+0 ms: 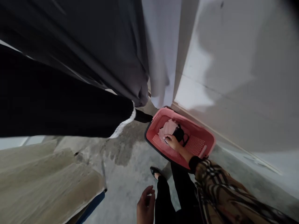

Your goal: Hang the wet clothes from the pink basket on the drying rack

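The pink basket (187, 123) stands on the floor (130, 174), at the floor's edge where it meets the pale wall (233, 93), just below the hanging white sheet (161, 62). Because it sits so low, the right arm in its plaid sleeve (221, 189) stretches down and forward over the near rim. The right hand (172, 142) rests inside the basket, on the border between 2 pieces: a pale pink cloth (167, 128) under its fingertips and a black garment (179, 134) touching its far side. Its grip is curled downward onto the fabric, but I cannot tell whether the fingers have pinched anything or only lie on it.

The left hand (145, 205) hangs beside the leg, well apart from the basket. Its grip is loose and half open, with nothing in it, probably just held free for balance.

Dark garments (93, 46) hang at the upper left. 1 black shoe (155, 172) stands near the basket's near corner, beside a damp patch (121, 146).
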